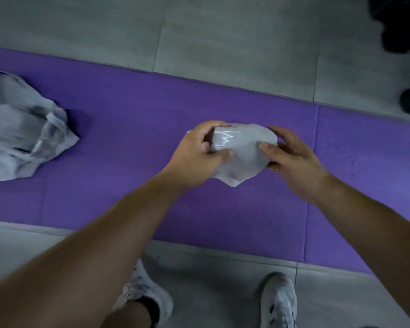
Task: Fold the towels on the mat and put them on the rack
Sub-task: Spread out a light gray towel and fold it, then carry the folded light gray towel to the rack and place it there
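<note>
Spanning the grey floor (223, 31) left to right: purple mat (128, 110). Crumpled grey towels (17, 129) lie on its left end. Small bunched towel (243, 159) sits over mat centre, caught between both grips: left grip (199, 157) curled round its left side, right grip (291, 159) pinching the right edge, thumb on top.

I can read no text, label, brand or number anywhere on my feed. The only mark I see is a thin white zigzag line (226, 138) on the small pale grey cloth towel (244, 159). It is blurred, and I cannot tell whether it is lettering, a logo or just stitching.
</note>
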Demonstrator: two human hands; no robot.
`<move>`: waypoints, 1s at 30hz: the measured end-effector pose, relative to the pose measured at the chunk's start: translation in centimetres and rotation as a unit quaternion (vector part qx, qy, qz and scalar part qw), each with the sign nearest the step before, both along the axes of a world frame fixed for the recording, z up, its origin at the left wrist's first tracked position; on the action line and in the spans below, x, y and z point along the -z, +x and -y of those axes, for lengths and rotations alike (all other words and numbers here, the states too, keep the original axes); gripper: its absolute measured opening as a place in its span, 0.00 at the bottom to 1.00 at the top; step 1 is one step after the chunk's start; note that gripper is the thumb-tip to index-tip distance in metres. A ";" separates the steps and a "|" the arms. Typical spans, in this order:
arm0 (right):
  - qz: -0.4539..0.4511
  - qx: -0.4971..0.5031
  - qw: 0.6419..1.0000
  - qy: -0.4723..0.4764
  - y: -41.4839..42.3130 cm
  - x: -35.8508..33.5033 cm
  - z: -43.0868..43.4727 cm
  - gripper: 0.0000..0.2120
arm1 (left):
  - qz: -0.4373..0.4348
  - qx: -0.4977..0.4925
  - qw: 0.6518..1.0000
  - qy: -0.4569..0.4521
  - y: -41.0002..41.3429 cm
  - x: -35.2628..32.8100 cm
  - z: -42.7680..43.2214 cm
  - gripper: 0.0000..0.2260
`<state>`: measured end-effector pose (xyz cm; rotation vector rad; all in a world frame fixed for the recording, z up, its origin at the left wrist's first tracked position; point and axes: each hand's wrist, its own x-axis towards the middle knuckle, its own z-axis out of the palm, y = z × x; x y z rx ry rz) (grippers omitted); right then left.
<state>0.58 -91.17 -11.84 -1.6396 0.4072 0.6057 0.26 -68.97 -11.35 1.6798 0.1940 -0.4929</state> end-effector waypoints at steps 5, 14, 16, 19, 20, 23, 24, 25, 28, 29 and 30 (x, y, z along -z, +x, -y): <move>0.031 0.035 0.999 0.029 -2.1 -14.0 -5.4 0.36 | 0.011 0.016 1.000 0.003 -1.4 -12.7 -5.2 0.20; 0.103 -0.039 0.994 0.012 -3.8 -35.5 -12.4 0.38 | 0.065 0.094 0.992 0.046 -2.1 -34.2 -13.8 0.22; 0.122 -0.099 0.982 -0.106 -3.9 -39.1 -12.9 0.42 | 0.070 0.108 0.990 0.050 -1.9 -37.9 -14.8 0.22; 0.157 -0.155 0.948 -0.230 -4.1 -43.9 -13.5 0.39 | 0.095 0.142 0.983 0.074 -1.5 -42.1 -15.8 0.21; 0.169 -0.161 0.939 -0.254 -4.2 -45.0 -13.6 0.35 | 0.102 0.154 0.979 0.089 -1.4 -43.3 -15.9 0.21; 0.217 -0.155 0.915 -0.303 -4.8 -47.4 -13.7 0.24 | 0.121 0.171 0.968 0.135 -1.3 -46.2 -15.9 0.21; 0.237 -0.148 0.907 -0.314 -5.1 -47.9 -13.6 0.23 | 0.132 0.175 0.963 0.156 -1.2 -47.0 -15.9 0.21; 0.252 -0.139 0.903 -0.320 -5.2 -48.4 -13.3 0.21 | 0.142 0.176 0.957 0.180 -1.0 -48.0 -15.8 0.22; 0.269 -0.117 0.894 -0.339 -5.9 -49.1 -12.2 0.19 | 0.170 0.138 0.927 0.304 -0.2 -49.6 -15.8 0.24; 0.271 -0.109 0.891 -0.348 -6.3 -49.6 -11.5 0.18 | 0.179 0.124 0.902 0.373 0.2 -50.2 -15.7 0.23; 0.264 -0.099 0.890 -0.358 -6.6 -50.0 -10.9 0.18 | 0.174 0.121 0.873 0.439 0.4 -50.9 -15.6 0.22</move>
